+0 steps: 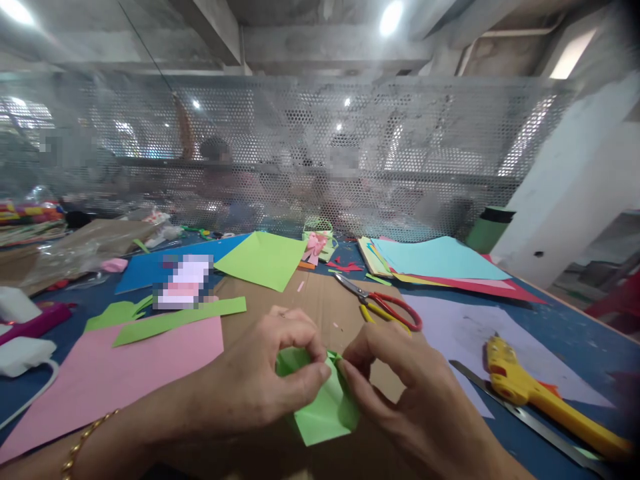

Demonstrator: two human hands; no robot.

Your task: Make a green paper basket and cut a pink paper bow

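A small folded piece of light green paper (pixel 325 410) lies low in the middle of the head view, over a brown cardboard sheet (pixel 320 300). My left hand (pixel 265 380) pinches its upper left part between thumb and fingers. My right hand (pixel 400 387) pinches its upper right edge, fingertips almost meeting those of the left. Both hands are closed on the paper. A gold bracelet (pixel 83 440) sits on my left wrist.
Red-handled scissors (pixel 385 303) lie just beyond my right hand. A yellow glue gun (pixel 540 400) and a metal ruler (pixel 530 420) lie at right. A pink sheet (pixel 115 373), green strips (pixel 175 321), a green square (pixel 263 259) and stacked coloured sheets (pixel 440 263) cover the blue table. A perforated screen stands behind.
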